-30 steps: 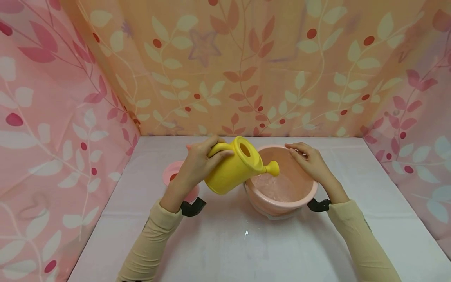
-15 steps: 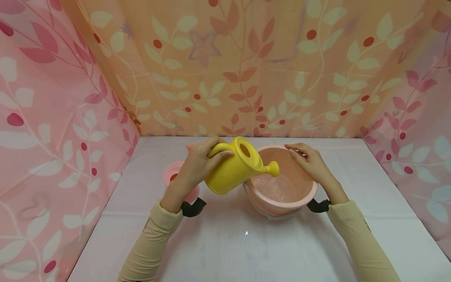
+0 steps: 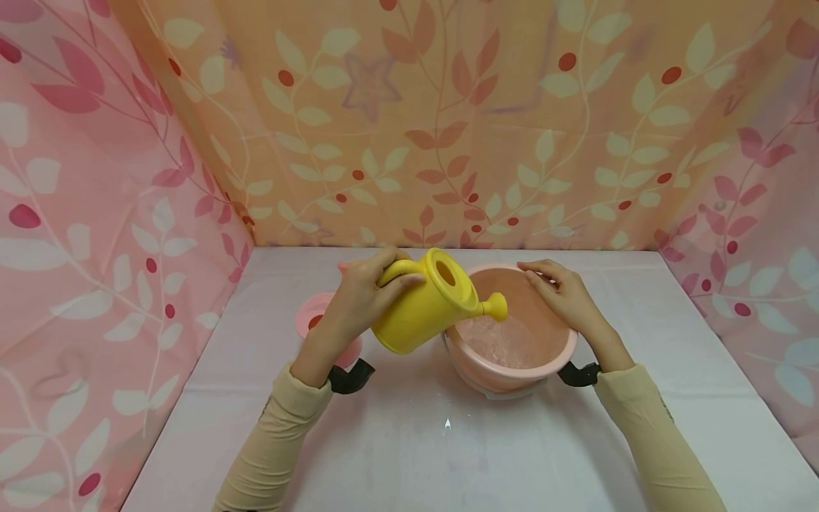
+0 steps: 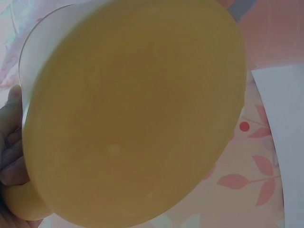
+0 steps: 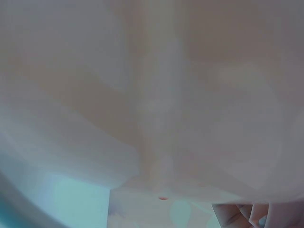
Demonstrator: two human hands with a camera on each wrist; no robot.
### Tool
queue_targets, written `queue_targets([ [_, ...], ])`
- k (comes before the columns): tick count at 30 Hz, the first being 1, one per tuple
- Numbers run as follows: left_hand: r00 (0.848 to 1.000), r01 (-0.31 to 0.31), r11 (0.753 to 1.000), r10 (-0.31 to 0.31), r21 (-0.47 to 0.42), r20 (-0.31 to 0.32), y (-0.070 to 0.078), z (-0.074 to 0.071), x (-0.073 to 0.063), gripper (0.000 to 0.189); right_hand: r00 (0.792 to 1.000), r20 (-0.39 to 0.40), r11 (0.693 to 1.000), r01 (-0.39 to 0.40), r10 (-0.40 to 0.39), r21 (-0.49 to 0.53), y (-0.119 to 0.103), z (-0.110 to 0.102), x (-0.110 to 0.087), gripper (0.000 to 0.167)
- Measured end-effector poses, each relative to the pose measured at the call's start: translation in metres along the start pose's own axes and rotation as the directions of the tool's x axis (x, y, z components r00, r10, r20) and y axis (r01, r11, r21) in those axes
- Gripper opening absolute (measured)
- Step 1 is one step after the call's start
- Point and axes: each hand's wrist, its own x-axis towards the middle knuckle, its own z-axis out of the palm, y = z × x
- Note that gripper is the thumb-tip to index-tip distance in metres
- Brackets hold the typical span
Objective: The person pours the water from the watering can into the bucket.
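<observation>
Head view: the left hand (image 3: 361,295) has its fingers curled around the handle (image 3: 398,269) of a yellow watering can (image 3: 412,316). The can is tilted, its spout head (image 3: 495,306) lying over the inside of a pink basin (image 3: 512,372). Whether the can touches the rim, I cannot tell. The right hand (image 3: 566,295) pinches the far right part of this rim, with thumb and fingers bent. In the basin there is clear, rippled liquid (image 3: 502,341). The basin stands on a white table (image 3: 397,455). A pink object (image 3: 312,307) is partly hidden behind the left forearm; its kind is unclear.

Left wrist view: the can's round base fills most of the view, and at the left edge some fingers (image 4: 13,126) are seen beside the handle.

Right wrist view: the basin's pale surface is large and blurred; bent fingers (image 5: 240,216) appear at the lower right.
</observation>
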Motion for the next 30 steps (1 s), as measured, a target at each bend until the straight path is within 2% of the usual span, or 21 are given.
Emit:
queue_targets([
  [30,1.000,0.016,1.000,-0.016,0.007,-0.003,0.0006,0.0005,-0.0001,0.022,1.000,-0.007,1.000,0.006,-0.006,-0.006,-0.0007,-0.0002,-0.0005,0.031],
])
